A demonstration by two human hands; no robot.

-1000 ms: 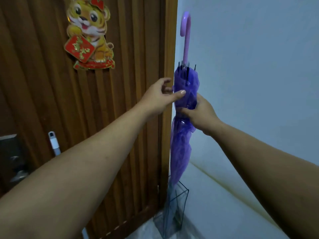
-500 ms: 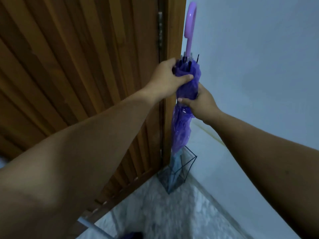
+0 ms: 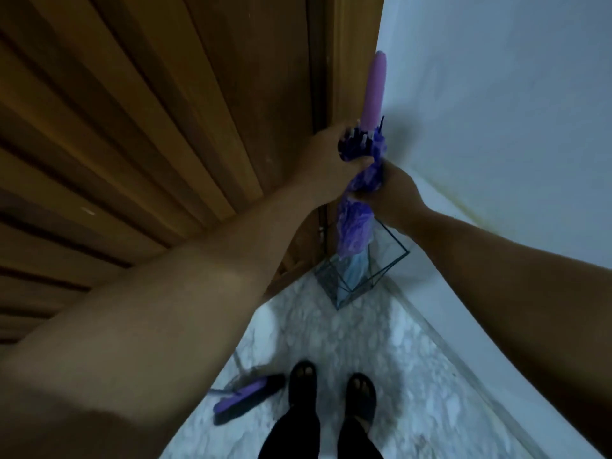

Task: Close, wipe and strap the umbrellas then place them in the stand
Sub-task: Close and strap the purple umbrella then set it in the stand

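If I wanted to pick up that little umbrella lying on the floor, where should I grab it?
Probably around its middle, reaching down from above. The folded umbrella lies flat on the marble floor beside the person's left foot, so its long side faces up and nothing covers it. A grip across that narrow body should keep it balanced. The picture is too blurry to tell which end is the handle.

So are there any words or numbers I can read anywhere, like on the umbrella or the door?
None. The purple umbrella, the wooden door, the wall, the wire stand and the second umbrella on the floor show no readable text.
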